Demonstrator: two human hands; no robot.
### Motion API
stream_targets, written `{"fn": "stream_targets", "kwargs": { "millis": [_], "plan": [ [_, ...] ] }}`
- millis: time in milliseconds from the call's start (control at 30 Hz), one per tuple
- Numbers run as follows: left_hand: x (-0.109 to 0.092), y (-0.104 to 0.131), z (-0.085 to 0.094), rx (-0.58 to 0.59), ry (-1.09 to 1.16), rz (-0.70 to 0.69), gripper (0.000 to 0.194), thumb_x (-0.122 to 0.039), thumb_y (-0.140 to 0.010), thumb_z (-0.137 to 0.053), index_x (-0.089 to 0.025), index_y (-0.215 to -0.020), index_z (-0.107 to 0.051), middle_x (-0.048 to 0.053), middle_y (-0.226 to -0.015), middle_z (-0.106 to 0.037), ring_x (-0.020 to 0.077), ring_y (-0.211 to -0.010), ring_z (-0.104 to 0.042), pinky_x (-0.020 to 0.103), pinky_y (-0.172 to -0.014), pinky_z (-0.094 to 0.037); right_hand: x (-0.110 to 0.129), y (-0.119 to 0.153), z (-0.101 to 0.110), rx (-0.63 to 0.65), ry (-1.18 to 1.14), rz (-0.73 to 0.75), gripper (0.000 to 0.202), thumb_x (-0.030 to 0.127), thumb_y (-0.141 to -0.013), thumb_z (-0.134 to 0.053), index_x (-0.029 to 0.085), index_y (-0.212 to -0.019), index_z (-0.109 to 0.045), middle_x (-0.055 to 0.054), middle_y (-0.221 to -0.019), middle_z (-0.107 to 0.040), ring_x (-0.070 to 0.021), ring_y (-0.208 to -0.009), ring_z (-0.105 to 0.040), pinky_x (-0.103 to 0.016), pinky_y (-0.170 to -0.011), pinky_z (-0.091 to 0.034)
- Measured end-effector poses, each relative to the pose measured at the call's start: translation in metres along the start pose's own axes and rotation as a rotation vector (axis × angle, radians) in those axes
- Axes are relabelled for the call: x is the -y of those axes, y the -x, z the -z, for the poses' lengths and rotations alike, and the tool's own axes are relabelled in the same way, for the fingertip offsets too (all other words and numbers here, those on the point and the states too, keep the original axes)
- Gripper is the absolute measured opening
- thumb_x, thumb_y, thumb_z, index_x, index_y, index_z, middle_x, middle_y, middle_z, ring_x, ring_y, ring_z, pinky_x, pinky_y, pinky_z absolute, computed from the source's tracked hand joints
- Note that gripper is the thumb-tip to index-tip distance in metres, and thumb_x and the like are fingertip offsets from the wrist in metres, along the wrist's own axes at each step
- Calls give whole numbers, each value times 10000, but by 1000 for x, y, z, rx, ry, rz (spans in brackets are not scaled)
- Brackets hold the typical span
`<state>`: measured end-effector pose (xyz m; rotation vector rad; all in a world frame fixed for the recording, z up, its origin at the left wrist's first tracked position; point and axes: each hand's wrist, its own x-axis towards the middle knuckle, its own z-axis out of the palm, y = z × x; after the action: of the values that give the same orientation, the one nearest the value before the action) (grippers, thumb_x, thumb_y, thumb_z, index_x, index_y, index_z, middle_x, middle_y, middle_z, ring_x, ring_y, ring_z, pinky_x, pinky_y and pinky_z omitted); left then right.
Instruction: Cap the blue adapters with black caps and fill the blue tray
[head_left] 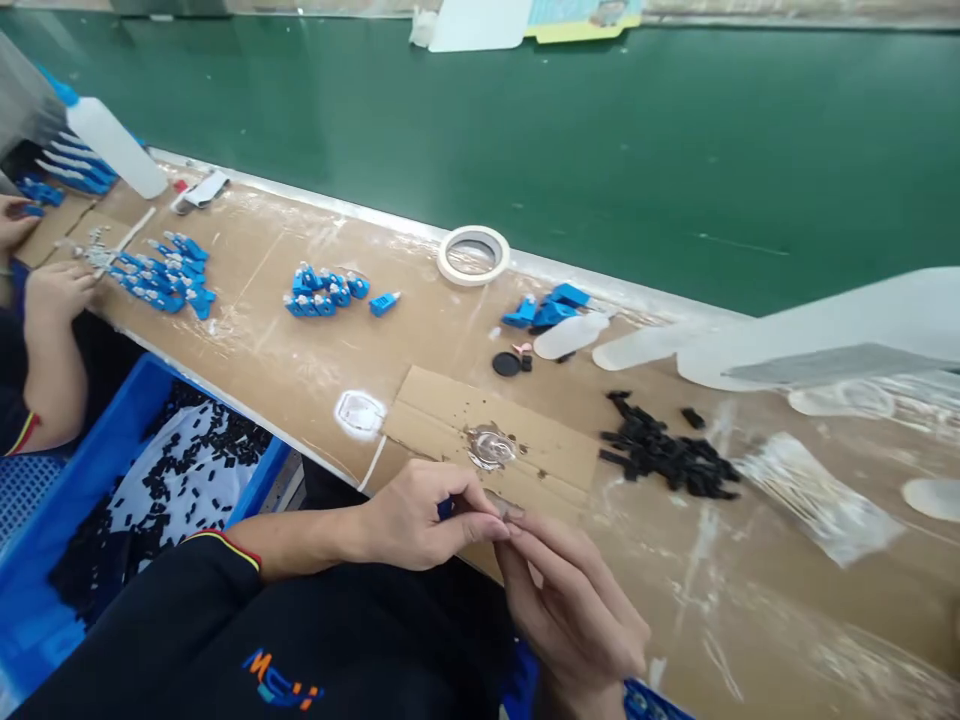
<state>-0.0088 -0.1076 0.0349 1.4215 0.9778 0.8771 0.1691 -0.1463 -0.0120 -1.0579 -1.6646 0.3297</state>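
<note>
A small greyish piece [508, 506], mostly hidden, sits at the lower centre of the frame, pinched between both hands' fingertips. The left hand [431, 515] curls in, knuckles up; the right hand [574, 595] slants up to meet it. Cardboard [559, 455] lies just beyond. The dark shirt [390, 630] bears a logo [281, 682], not clearly legible.

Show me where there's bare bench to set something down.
Bare bench shows between the left blue cluster and the middle blue cluster, and between the tape and the cardboard. The green surface beyond is largely bare. Right of the cardboard is crowded: black pieces, then swabs.
</note>
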Motion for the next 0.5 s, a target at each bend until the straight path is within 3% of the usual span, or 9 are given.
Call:
{"fn": "stream_targets", "kwargs": {
  "millis": [100, 200, 333, 400, 500],
  "plan": [
    [-3, 0, 7, -29, 39, 75, 230, -390, -955, -645, -250, -775, -615, 46, -772, -698, 205, -694, -615, 391, -652, -478, -2, -12, 1, 123, 75, 179, 518, -42, -727, -808, 250, -1150, -753, -48, -1024, -784, -211, -814, -756, -336, -693, -650],
    [-1, 1, 11, -35, 105, 134, 223, -362, -929, -660, -238, -749, -613, 22, -717, -639, 179, -667, -561, 360, -642, -452, -3, -22, 3, 234, 55, 218, 401, -24, -755, -799, 238, -1055, -760, -42, -977, -788, -197, -785, -755, -315, -665, -646],
    [13, 4, 22, -130, 331, 206, 97, -300, -886, -643, -227, -950, -647, 7, -768, -580, 140, -657, -525, 271, -591, -450, -13, -35, 10, 169, 149, 128, 303, 32, -780, -801, 262, -971, -753, -22, -927, -788, -190, -762, -758, -314, -683, -650],
    [23, 4, 33, -252, 575, 202, 253, -207, -792, -632, -238, -1042, -611, 12, -892, -595, 136, -724, -561, 234, -592, -484, -23, -41, 17, 115, 245, 58, 244, 64, -816, -777, 267, -948, -747, -21, -916, -787, -190, -775, -761, -321, -712, -651],
    [35, 3, 50, -372, 728, 145, 444, -61, -643, -633, -250, -1038, -562, 17, -1108, -591, 149, -912, -608, 247, -692, -558, -38, -50, 27, 191, 341, 11, 144, 105, -884, -716, 242, -923, -736, -32, -906, -786, -177, -797, -760, -302, -729, -639]
  ]
}}
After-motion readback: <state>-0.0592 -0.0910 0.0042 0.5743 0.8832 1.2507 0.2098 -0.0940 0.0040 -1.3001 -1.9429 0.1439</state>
